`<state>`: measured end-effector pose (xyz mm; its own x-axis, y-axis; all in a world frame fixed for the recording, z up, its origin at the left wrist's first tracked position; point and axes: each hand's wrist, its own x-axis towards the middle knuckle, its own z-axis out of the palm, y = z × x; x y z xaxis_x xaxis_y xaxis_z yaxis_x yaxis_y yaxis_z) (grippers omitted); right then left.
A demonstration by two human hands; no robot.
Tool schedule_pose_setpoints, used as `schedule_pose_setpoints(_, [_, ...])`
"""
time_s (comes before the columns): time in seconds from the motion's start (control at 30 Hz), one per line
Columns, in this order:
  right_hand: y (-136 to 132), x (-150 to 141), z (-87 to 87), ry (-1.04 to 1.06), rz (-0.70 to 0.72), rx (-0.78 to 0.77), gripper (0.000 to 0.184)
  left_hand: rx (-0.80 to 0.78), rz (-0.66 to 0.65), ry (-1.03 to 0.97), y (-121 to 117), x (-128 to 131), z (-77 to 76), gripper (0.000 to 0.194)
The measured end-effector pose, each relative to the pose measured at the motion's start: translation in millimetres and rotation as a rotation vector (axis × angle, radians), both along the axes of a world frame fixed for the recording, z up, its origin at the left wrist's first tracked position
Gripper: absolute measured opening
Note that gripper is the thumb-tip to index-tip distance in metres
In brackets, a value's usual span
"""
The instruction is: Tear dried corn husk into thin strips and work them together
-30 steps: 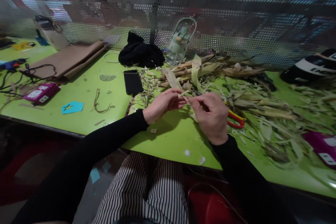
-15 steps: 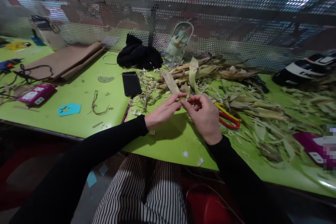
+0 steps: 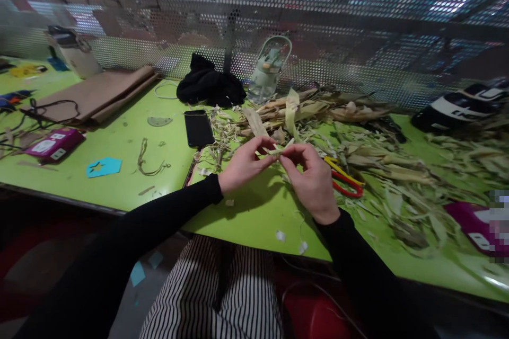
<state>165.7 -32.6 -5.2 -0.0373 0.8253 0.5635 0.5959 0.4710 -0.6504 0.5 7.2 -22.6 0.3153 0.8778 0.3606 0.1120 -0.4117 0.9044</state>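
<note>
Between my two hands, above the green table, is a thin pale strip of corn husk (image 3: 274,152). My left hand (image 3: 248,166) pinches its left part between thumb and fingers. The thumb and forefinger of my right hand (image 3: 312,177) close on the strip's right part, and the two hands almost touch. Just behind them lies a heap of dried corn husks (image 3: 310,108) with curled shreds (image 3: 222,140) around it. Scissors with red and yellow handles (image 3: 348,183) rest beside my right hand, partly hidden by it.
A black phone (image 3: 199,128) lies left of the shreds. Behind it are a black cloth (image 3: 210,82) and a pale green bottle (image 3: 265,74). A blue paper tag (image 3: 103,167), a twisted cord (image 3: 145,161) and a purple box (image 3: 55,144) lie at left. Perforated metal panel (image 3: 159,21) stands behind.
My left fingers, stretched out flat before, have bent into a pinch on the husk strip. The strip shows more clearly between my hands now; my right hand has barely moved.
</note>
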Motion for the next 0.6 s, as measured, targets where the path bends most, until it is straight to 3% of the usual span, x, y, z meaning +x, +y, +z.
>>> schedule_pose_setpoints(0.17, [2.2, 2.9, -4.3, 0.1, 0.032, -0.022, 0.01, 0.098, -0.03, 0.073, 1.6, -5.4, 4.7, 0.014])
schedule_pose_setpoints(0.37, [5.5, 7.5, -8.9, 0.177, 0.078, -0.076, 0.02, 0.032, -0.16, -0.013, 1.3, -7.6, 9.0, 0.022])
schedule_pose_setpoints(0.6, [2.5, 6.0, 0.5, -0.106, -0.015, 0.119, 0.014, -0.034, -0.131, -0.034, 1.9, -6.9, 8.6, 0.04])
